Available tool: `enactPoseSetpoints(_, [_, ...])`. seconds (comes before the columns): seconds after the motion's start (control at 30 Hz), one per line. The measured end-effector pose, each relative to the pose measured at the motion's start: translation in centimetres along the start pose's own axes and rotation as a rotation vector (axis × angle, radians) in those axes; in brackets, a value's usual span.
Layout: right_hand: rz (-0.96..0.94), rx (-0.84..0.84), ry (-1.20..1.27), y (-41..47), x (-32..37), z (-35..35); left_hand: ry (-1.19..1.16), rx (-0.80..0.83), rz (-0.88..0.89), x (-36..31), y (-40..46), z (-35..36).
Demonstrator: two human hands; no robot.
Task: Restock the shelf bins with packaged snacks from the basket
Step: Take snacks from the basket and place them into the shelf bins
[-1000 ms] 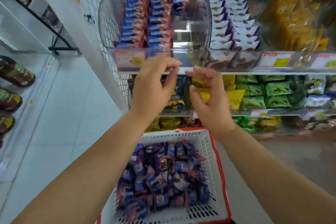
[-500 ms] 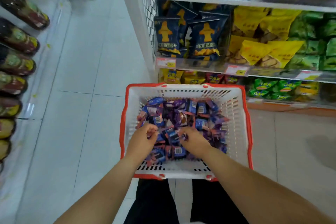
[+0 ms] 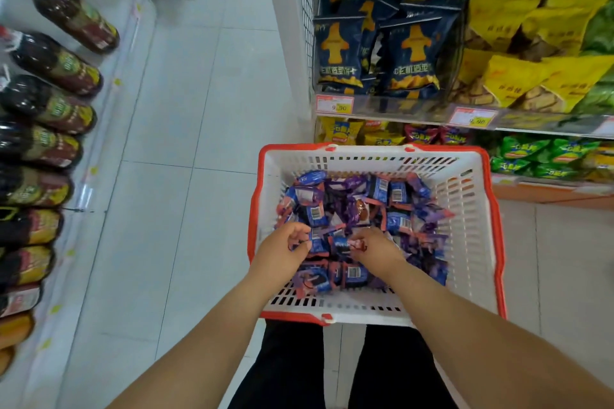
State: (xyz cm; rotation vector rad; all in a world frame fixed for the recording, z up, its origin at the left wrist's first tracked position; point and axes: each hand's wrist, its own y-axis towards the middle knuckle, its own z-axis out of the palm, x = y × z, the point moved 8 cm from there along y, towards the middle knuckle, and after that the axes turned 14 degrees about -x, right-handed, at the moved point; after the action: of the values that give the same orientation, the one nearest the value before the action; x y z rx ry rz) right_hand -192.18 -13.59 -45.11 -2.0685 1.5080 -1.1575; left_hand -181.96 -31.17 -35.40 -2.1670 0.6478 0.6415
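Fingers of both the left hand (image 3: 282,251) and right hand (image 3: 377,249) pinch crinkly blue-and-purple snack packets (image 3: 382,199) in the white, red-rimmed basket (image 3: 465,242).

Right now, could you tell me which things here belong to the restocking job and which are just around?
Job: basket; snack packets inside it; left hand and right hand, both gripping packets.

Around: dark bottles; navy bags; yellow bags; price tags.
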Motion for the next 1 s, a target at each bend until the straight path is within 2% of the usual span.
enactPoseSetpoints(0.07, [0.022, -0.022, 0.217, -1.1, 1.0, -2.0, 0.026, 0.034, 0.047, -1.3, 0.0, -0.2])
enactPoseSetpoints(0.23, [-0.107, -0.100, 0.596, -4.3, 6.0, -9.8, 0.028, 0.126, 0.212, -7.4, 0.4, -0.6])
enactPoseSetpoints(0.43, [-0.246, -0.240, 0.778, -6.7, 9.4, -19.3, -0.175, -0.033, 0.291, -16.6, 0.5, -3.2])
enactPoseSetpoints(0.63, [-0.373, -0.411, 0.812, -8.5, 11.1, -28.0, -0.238, -0.116, 0.442, -25.3, 0.0, -5.7])
enactPoseSetpoints(0.7, [-0.440, -0.550, 0.887, -9.7, 12.1, -32.2, -0.287, -0.197, 0.531, -28.5, -0.4, -7.5])
enactPoseSetpoints(0.73, [-0.483, -0.682, 0.900, -10.5, 12.5, -34.8, -0.327, -0.241, 0.576, -30.1, -0.6, -8.6])
enactPoseSetpoints(0.83, [-0.604, -1.114, 0.801, -12.5, 13.3, -42.3, -0.409, -0.349, 0.714, -34.8, -0.9, -11.5])
enactPoseSetpoints(0.9, [-0.686, -1.283, 0.593, -12.6, 14.5, -46.0, -0.424, -0.412, 0.777, -37.7, -0.6, -13.0])
enactPoseSetpoints(0.93, [-0.701, -1.329, 0.464, -12.0, 15.2, -47.5, -0.434, -0.430, 0.797, -39.0, -0.1, -13.5])
enactPoseSetpoints(1.0, [-0.653, -1.295, 0.281, -9.9, 16.2, -49.6, -0.445, -0.454, 0.816, -41.4, 1.2, -14.0])
